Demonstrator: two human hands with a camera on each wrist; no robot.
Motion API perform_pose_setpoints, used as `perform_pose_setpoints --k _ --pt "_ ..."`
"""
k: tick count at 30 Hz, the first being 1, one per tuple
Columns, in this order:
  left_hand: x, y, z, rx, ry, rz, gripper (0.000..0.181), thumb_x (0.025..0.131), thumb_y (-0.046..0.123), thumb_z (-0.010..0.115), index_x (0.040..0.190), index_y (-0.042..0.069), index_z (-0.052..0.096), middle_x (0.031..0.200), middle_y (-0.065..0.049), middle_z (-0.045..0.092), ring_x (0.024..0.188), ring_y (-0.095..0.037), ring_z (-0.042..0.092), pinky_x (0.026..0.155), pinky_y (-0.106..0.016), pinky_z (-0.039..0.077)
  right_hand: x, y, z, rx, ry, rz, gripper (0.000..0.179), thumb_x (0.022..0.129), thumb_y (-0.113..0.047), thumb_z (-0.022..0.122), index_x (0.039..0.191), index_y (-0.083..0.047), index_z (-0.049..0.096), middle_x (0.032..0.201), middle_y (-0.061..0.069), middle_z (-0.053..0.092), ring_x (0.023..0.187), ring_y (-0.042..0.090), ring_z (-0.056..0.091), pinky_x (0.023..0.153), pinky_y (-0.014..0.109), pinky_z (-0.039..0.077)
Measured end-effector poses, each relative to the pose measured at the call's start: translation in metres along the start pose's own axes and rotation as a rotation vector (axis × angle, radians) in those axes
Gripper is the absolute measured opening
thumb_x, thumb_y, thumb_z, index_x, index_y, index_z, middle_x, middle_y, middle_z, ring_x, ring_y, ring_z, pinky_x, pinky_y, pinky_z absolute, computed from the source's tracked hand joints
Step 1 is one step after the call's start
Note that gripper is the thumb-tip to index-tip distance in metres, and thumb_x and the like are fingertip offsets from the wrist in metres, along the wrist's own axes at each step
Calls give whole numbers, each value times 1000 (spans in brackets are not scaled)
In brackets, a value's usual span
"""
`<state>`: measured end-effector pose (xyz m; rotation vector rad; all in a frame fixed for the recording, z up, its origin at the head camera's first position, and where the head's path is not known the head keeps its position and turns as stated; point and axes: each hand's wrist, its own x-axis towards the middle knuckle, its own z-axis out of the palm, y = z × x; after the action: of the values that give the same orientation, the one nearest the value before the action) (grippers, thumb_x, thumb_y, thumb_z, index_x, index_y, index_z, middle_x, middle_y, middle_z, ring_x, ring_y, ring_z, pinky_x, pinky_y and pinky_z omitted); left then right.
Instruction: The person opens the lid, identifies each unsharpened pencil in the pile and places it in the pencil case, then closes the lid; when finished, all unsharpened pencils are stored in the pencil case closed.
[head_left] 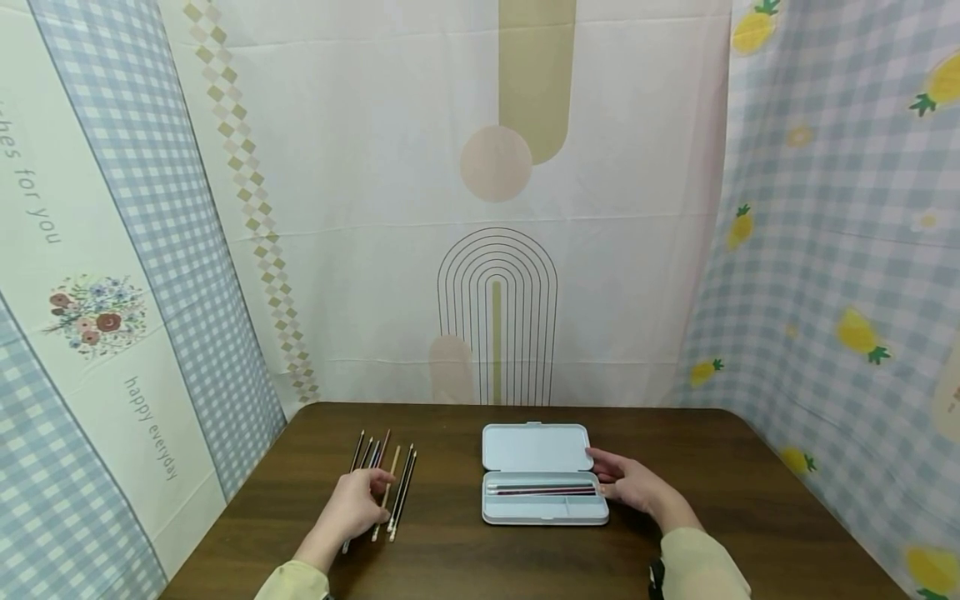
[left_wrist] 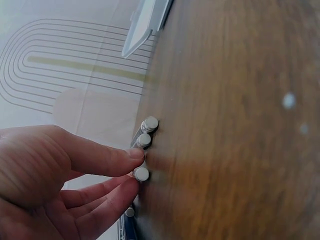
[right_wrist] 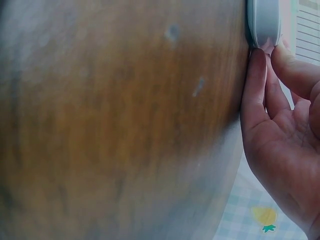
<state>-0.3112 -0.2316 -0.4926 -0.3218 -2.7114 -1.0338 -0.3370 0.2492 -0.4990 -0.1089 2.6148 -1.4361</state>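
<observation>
My left hand (head_left: 354, 504) is over a loose row of pencils on the table. Its thumb and fingers pinch a tan pencil (head_left: 391, 479) close to its white eraser end, which shows as a round tip (left_wrist: 142, 174) in the left wrist view. Two dark pencils (head_left: 406, 487) lie just right of it; several more (head_left: 367, 452) lie to the left, partly hidden by the hand. A pale blue pencil case (head_left: 525, 522) stands open, lid raised at the back, with a few pencils (head_left: 540, 490) inside. My right hand (head_left: 637, 486) holds the case's right edge, thumb at the rim.
The dark wooden table (head_left: 450, 567) ends at a white patterned cloth (head_left: 360, 208) behind. Checked cloths (head_left: 817, 250) hang along both sides. Between the loose pencils and the case lies a strip of bare wood.
</observation>
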Motion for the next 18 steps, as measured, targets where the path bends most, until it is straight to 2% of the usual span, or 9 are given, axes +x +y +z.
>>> perform_pose_setpoints --k 3,8,18 --pt "0 0 0 18 -2 -1 51 59 -10 89 107 3 78 91 -6 73 88 -25 69 81 -47 57 0 0 0 6 -1 0 63 99 -1 69 159 -8 51 150 28 56 141 46 50 116 67 35" --pt "0 0 0 29 0 5 52 58 -9 90 107 2 78 89 -6 72 88 -26 68 82 -47 57 0 0 -1 5 -10 -8 64 99 -3 70 159 -6 50 151 29 56 141 46 50 116 66 36" --pt "0 1 -5 43 5 -12 61 53 -14 75 113 -1 77 90 -8 72 86 -26 68 74 -41 55 1 2 -1 15 -7 5 64 98 -2 70 159 -7 50 150 29 56 141 46 50 116 66 36"
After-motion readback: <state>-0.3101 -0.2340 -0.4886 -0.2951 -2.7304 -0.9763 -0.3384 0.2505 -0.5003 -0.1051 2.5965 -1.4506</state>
